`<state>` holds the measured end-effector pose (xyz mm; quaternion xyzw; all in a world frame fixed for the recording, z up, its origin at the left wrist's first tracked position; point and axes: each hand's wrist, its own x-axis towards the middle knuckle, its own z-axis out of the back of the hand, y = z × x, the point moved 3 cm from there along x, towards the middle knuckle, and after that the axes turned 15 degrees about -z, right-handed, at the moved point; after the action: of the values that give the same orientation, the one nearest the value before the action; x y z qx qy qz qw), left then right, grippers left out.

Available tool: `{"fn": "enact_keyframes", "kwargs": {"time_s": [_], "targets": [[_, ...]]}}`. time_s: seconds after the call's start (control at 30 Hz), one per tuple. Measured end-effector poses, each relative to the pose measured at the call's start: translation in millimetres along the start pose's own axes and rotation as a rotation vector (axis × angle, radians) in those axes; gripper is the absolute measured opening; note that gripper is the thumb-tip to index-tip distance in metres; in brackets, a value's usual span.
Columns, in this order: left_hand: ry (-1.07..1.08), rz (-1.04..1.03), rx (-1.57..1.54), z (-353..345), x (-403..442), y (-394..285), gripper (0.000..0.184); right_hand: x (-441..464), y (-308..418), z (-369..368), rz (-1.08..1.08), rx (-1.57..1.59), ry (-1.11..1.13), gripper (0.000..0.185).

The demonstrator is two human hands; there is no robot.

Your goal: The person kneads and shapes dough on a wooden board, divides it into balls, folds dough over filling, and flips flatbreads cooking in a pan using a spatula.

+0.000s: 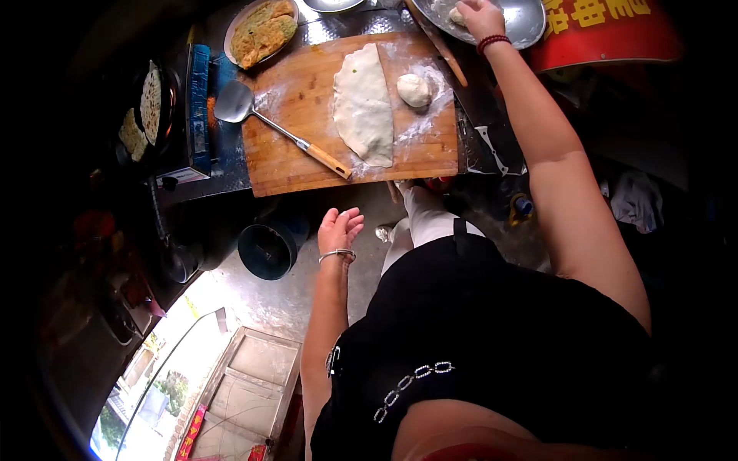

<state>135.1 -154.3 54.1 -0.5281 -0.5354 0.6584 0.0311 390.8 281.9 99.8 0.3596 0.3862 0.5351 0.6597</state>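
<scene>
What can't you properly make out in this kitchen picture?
All in the head view:
Half-moon dough: its surface hides any filling.
Right hand: fingers partly cover a pale lump, so the grip is unclear.
Large metal bowl: cut off by the top edge.
Dark bucket: shadow obscures its inside.

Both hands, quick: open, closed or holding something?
Left hand: open, empty, fingers slightly curled.
Right hand: fingers at a pale lump in the bowl; whether gripped, I can't tell.
</scene>
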Motion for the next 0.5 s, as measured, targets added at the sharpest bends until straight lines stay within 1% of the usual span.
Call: {"fn": "enact_keyframes", "kwargs": {"time_s": [0.03,0.1,0.23,0.3,0.37,0.5], "targets": [[-0.008,0.033,-0.023,7.2,-10.5,9.1,0.043,12.9,-2.5,0.9,-0.010,-0.095,-0.008,0.019],[-0.024,0.084,0.036,19.9,-26.6,21.4,0.045,29.2,-5.9,-2.8,-0.039,-0.253,0.015,0.020],[-0.050,0.128,0.157,48.3,-42.8,37.0,0.050,42.4,-13.8,-19.6,-0.063,-0.443,0.071,0.023],[-0.072,0.117,0.187,61.4,-45.6,37.2,0.054,43.8,-16.3,-26.6,-0.064,-0.490,0.082,0.024],[-0.142,0.131,0.161,69.1,-50.1,34.8,0.054,47.6,-17.6,-29.4,-0.062,-0.512,0.078,0.025],[-0.222,0.124,0.134,84.1,-51.5,36.1,0.054,47.7,-20.1,-30.9,-0.051,-0.488,0.068,0.028]]}}
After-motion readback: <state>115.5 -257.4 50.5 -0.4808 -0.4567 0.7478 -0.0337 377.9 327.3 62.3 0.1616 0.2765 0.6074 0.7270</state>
